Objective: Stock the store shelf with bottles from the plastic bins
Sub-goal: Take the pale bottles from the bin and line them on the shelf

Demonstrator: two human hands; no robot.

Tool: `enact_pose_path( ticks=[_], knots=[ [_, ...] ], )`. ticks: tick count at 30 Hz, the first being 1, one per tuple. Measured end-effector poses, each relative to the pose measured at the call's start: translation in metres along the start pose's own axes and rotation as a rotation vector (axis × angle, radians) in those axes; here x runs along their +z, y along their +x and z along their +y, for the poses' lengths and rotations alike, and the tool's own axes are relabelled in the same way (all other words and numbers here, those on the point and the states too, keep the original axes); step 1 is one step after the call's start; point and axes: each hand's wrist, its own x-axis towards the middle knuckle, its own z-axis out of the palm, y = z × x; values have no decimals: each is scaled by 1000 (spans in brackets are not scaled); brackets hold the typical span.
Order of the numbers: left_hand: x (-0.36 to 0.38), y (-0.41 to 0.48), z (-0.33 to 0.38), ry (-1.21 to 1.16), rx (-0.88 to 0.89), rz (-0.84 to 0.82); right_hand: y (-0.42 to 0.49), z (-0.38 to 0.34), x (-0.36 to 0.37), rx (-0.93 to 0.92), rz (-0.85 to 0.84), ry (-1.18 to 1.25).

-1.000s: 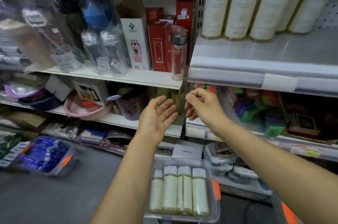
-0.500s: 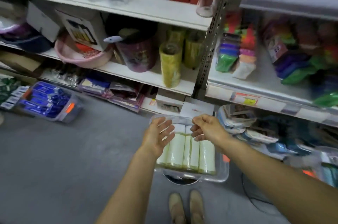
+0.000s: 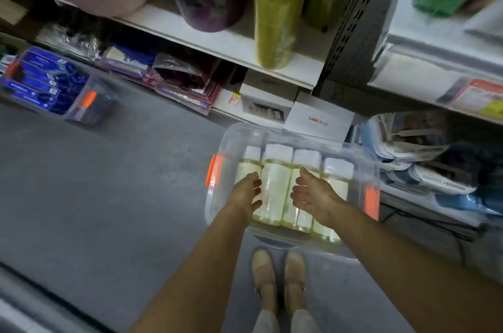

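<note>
Head view: left hand [image 3: 246, 192] and right hand [image 3: 313, 194] are hovering, fingers spread, gripping nothing. Directly between the palms a cream, white-capped cylindrical plastic bottle [image 3: 274, 177] is lying flat in the clear plastic bin [image 3: 231, 134], long axis pointing away from the wrists. Both hands are equally near.

Clear bin [image 3: 217, 210]: top lying open to approach from above.
Bottles [image 3: 275, 188]: four, lying side by side and touching, leaving only thin seams between them.
Left hand [image 3: 246, 194] and right hand [image 3: 313, 194]: flanking the second bottle from the left, taking up the room above the row.
White box [image 3: 318, 119] and shelf edge [image 3: 217, 43]: crowding the bin's far side.
Grey floor [image 3: 109, 183]: lying open on the left.
</note>
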Motion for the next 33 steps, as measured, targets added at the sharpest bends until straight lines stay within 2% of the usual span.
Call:
enact_pose_path(
  ticks=[7,12,17,20,26,33],
  knots=[
    [7,50,-17,107,-73,23,48,13,20,59,-60,-11],
    [12,71,-21,180,-60,-3,64,26,32,60,-37,-70],
    [11,112,-38,121,-114,-19,72,23,30,53,-88,-26],
    [15,84,-19,125,-107,-40,76,23,36,57,-62,5],
    [1,69,-23,120,-121,78,68,25,33,13,-70,-70],
    [7,14,-2,212,-47,-105,17,11,11,-105,-92,-194]
  ],
)
